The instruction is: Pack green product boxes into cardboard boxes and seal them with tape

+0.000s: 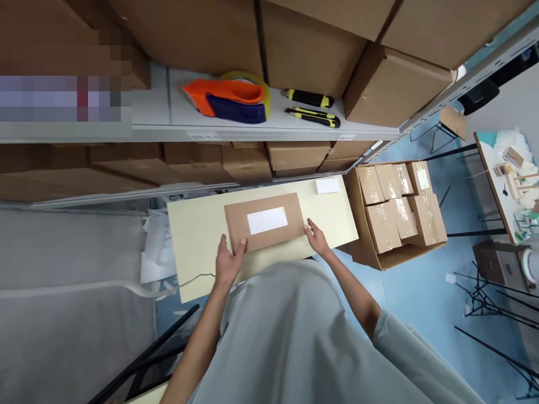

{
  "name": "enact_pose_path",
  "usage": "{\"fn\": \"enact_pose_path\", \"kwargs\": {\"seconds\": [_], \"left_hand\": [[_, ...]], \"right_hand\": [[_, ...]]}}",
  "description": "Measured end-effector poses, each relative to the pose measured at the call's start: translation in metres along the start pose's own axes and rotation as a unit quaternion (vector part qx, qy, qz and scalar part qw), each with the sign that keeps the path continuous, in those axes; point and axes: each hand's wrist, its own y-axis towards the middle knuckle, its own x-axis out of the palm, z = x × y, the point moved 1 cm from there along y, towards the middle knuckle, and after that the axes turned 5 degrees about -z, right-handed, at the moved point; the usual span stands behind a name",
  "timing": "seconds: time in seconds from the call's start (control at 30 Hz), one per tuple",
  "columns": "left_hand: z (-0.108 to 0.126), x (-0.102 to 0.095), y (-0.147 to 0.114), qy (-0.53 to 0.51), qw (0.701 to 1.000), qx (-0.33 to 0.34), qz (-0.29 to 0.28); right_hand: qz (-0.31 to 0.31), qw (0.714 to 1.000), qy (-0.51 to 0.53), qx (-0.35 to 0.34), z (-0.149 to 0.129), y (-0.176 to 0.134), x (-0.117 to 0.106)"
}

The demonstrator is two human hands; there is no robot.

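A flat brown cardboard box (236, 221) with a white label (266, 220) on its top face is over the cream tabletop (193, 241). My left hand (229, 261) grips its near left corner, thumb on the top face and fingers along the left side. At the opposite end, my right hand (316, 238) holds the right edge near the front corner. The underside is hidden, so I cannot tell whether the box rests on the table. Behind its right end lies a small white slip or stack of paper (327, 186).
A large carton (370, 259) packed with several smaller boxes stands right of the table. The shelf (172, 98) above carries an orange tape dispenser (227, 98), two utility knives (314, 108) and cartons. A white cable (126, 286) runs at left; a second table (497, 185) stands far right.
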Motion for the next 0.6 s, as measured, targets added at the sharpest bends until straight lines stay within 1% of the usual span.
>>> {"fn": "enact_pose_path", "kwargs": {"seconds": [0.07, 0.1, 0.2, 0.27, 0.33, 0.4, 0.5, 0.6], "left_hand": [[0.016, -0.001, 0.001, 0.01, 0.999, 0.003, 0.034], [0.028, 0.001, 0.002, 0.017, 0.999, 0.017, 0.042], [0.069, 0.015, 0.008, 0.042, 0.995, 0.088, 0.024], [0.1, 0.033, 0.013, 0.056, 0.99, 0.127, 0.004], [0.129, 0.058, 0.02, 0.065, 0.983, 0.168, -0.023], [0.154, 0.09, 0.029, 0.071, 0.974, 0.207, -0.057], [0.184, 0.146, 0.046, 0.077, 0.958, 0.249, -0.118], [0.206, 0.204, 0.07, 0.105, 0.939, 0.274, -0.18]], "right_hand": [[0.029, 0.999, -0.019, -0.012, 0.003, 0.008, -0.017], [0.038, 0.999, -0.029, -0.023, 0.004, 0.012, -0.027], [0.04, 0.996, -0.068, -0.047, 0.007, 0.031, -0.061], [0.035, 0.993, -0.101, -0.054, 0.012, 0.047, -0.082], [0.036, 0.989, -0.13, -0.056, 0.02, 0.067, -0.1], [0.044, 0.986, -0.15, -0.054, 0.03, 0.088, -0.113], [0.051, 0.982, -0.176, -0.049, 0.045, 0.121, -0.128], [0.034, 0.975, -0.212, -0.056, 0.057, 0.154, -0.141]]}}
